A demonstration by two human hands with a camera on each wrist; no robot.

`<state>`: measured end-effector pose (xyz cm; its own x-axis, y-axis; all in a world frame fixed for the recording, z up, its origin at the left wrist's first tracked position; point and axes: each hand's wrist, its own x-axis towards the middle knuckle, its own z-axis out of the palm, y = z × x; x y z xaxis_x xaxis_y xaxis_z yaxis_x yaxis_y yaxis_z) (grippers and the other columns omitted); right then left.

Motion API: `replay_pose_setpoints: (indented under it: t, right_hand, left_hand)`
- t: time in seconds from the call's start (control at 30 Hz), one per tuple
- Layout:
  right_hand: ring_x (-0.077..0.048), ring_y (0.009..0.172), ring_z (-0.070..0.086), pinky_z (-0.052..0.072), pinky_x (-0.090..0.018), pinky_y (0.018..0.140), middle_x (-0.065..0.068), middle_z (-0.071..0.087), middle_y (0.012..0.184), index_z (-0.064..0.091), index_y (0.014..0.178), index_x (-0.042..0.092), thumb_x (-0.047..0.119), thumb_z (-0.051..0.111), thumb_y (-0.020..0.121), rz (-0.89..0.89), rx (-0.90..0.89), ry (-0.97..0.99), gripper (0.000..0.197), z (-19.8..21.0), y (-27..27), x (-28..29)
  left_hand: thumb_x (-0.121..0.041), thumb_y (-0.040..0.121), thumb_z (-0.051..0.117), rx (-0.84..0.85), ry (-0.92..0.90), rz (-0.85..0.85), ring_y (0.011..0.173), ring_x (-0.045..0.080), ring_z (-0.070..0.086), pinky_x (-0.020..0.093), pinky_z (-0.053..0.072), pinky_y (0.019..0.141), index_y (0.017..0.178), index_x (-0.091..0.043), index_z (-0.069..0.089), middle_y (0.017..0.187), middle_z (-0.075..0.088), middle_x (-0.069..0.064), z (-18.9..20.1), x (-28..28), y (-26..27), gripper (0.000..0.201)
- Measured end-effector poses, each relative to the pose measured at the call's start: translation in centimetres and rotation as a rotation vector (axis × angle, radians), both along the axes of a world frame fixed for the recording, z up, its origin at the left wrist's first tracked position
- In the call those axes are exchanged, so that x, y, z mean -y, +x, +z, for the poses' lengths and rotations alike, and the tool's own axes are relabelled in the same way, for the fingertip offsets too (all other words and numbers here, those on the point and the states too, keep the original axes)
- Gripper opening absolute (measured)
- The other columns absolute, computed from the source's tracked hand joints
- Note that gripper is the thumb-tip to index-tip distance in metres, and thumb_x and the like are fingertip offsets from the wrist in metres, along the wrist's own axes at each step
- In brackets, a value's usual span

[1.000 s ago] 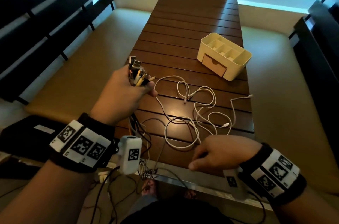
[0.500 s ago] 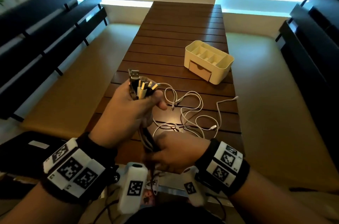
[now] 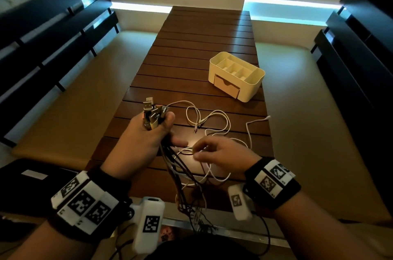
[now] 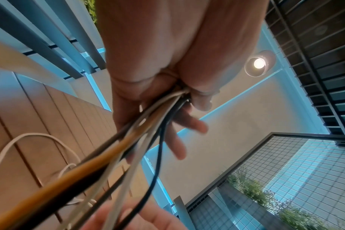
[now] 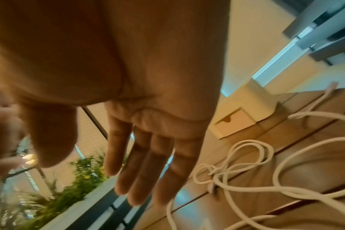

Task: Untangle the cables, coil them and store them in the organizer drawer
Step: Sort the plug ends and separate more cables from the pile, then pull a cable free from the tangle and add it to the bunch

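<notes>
Left hand [image 3: 146, 138]: grips a bundle of cables [image 4: 140, 140], plugs up.
Right hand [image 3: 221, 157]: fingers loose, holding nothing, above the white cable [image 3: 217, 119].
Organizer [image 3: 253, 87]: far right on table [image 3: 191, 51], drawer [image 3: 226, 87] closed.

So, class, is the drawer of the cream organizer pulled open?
No: the drawer sits flush in the front of the cream organizer, fully closed.

A long, dark wooden slatted table [image 3: 202, 51] runs away from the viewer. A cream organizer [image 3: 237, 75] with open top compartments and a closed front drawer [image 3: 226, 88] sits on its right side. Nearer, loose white cables [image 3: 214, 123] lie in tangled loops across the slats.
</notes>
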<state>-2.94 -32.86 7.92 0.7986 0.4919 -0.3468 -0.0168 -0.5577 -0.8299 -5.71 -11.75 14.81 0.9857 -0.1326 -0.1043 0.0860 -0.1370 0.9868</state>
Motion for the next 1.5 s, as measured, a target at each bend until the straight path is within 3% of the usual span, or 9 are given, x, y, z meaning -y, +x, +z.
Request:
replay_pose_setpoints:
  t: [0.07, 0.17, 0.3, 0.43, 0.57, 0.7, 1.17, 1.3, 1.5]
  right_hand:
    - [-0.005, 0.091, 0.063, 0.054, -0.032, 0.089, 0.010, 0.067, 0.099, 0.068, 0.105, 0.026, 0.036, 0.064, 0.094, -0.174, 0.055, -0.040, 0.015, -2.3, 1.1, 1.2]
    - [-0.012, 0.088, 0.063, 0.056, -0.037, 0.084, 0.006, 0.065, 0.095, 0.064, 0.090, 0.029, 0.039, 0.063, 0.093, -0.490, 0.107, -0.179, 0.011, -5.8, 3.0, 3.2]
    - [-0.019, 0.098, 0.058, 0.050, -0.036, 0.089, -0.002, 0.053, 0.118, 0.060, 0.106, 0.021, 0.035, 0.063, 0.093, -0.713, 0.180, -0.436, 0.019, -8.5, 4.3, 5.2]
    - [-0.030, 0.109, 0.057, 0.047, -0.039, 0.093, -0.008, 0.045, 0.129, 0.059, 0.114, 0.017, 0.033, 0.061, 0.093, -0.598, 0.087, -0.599, 0.027, -10.2, 4.6, 5.0]
    - [-0.020, 0.092, 0.062, 0.053, -0.037, 0.085, -0.002, 0.062, 0.106, 0.069, 0.093, 0.019, 0.033, 0.057, 0.094, -0.322, 0.091, -0.624, 0.019, -10.3, 4.3, 3.6]
    - [-0.017, 0.081, 0.063, 0.057, -0.038, 0.078, 0.000, 0.066, 0.089, 0.070, 0.088, 0.022, 0.033, 0.054, 0.096, -0.330, 0.159, -0.568, 0.021, -8.8, 5.1, 1.8]
    - [-0.025, 0.105, 0.054, 0.048, -0.035, 0.086, -0.005, 0.051, 0.115, 0.064, 0.117, 0.021, 0.024, 0.055, 0.094, -0.216, 0.449, -0.656, 0.025, -10.5, 12.4, -3.0]
    - [-0.026, 0.110, 0.047, 0.046, -0.035, 0.091, -0.007, 0.046, 0.119, 0.065, 0.115, 0.018, 0.022, 0.056, 0.095, -0.206, 0.430, -0.733, 0.022, -11.2, 12.8, -3.4]
    - [-0.028, 0.109, 0.049, 0.048, -0.041, 0.090, -0.008, 0.050, 0.117, 0.062, 0.109, 0.016, 0.022, 0.053, 0.097, -0.260, 0.469, -0.702, 0.016, -11.3, 12.7, -3.1]
  left_hand:
    - [-0.043, 0.088, 0.056, 0.001, -0.042, 0.025, 0.062, 0.030, 0.069, 0.056, 0.060, 0.072, 0.080, -0.013, 0.050, 0.058, 0.053, 0.006, -0.5, -0.4, 0.3, 0.032]
    - [-0.040, 0.088, 0.058, 0.026, -0.047, 0.042, 0.046, 0.018, 0.045, 0.040, 0.054, 0.058, 0.075, -0.014, 0.045, 0.052, 0.038, 0.000, -0.8, -0.6, 0.6, 0.033]
    - [-0.026, 0.094, 0.057, 0.015, -0.083, 0.044, 0.044, 0.015, 0.033, 0.032, 0.045, 0.050, 0.074, -0.010, 0.042, 0.052, 0.031, -0.001, -1.2, -1.1, 0.8, 0.030]
    - [-0.024, 0.093, 0.057, 0.005, -0.126, 0.017, 0.045, 0.015, 0.032, 0.031, 0.044, 0.051, 0.075, -0.011, 0.041, 0.054, 0.031, 0.000, -1.2, -1.7, 1.0, 0.027]
    - [-0.018, 0.096, 0.056, 0.013, -0.122, -0.022, 0.045, 0.015, 0.034, 0.032, 0.044, 0.052, 0.073, -0.015, 0.047, 0.053, 0.034, -0.001, -1.3, -2.6, 1.3, 0.026]
    - [-0.019, 0.096, 0.056, 0.016, -0.102, -0.040, 0.044, 0.015, 0.035, 0.033, 0.045, 0.052, 0.074, -0.017, 0.050, 0.054, 0.035, 0.000, -1.3, -3.4, 1.5, 0.023]
    - [-0.029, 0.090, 0.060, 0.041, -0.108, -0.088, 0.042, 0.015, 0.038, 0.032, 0.046, 0.052, 0.075, -0.014, 0.048, 0.050, 0.038, -0.001, -1.6, -5.9, 2.7, 0.025]
    - [-0.029, 0.090, 0.062, 0.025, -0.126, -0.098, 0.043, 0.015, 0.038, 0.032, 0.046, 0.052, 0.073, -0.022, 0.053, 0.051, 0.038, -0.002, -1.9, -6.9, 2.9, 0.020]
    - [-0.029, 0.091, 0.060, 0.010, -0.122, -0.096, 0.044, 0.015, 0.037, 0.032, 0.047, 0.053, 0.076, -0.014, 0.048, 0.051, 0.037, -0.002, -2.0, -7.5, 3.5, 0.024]
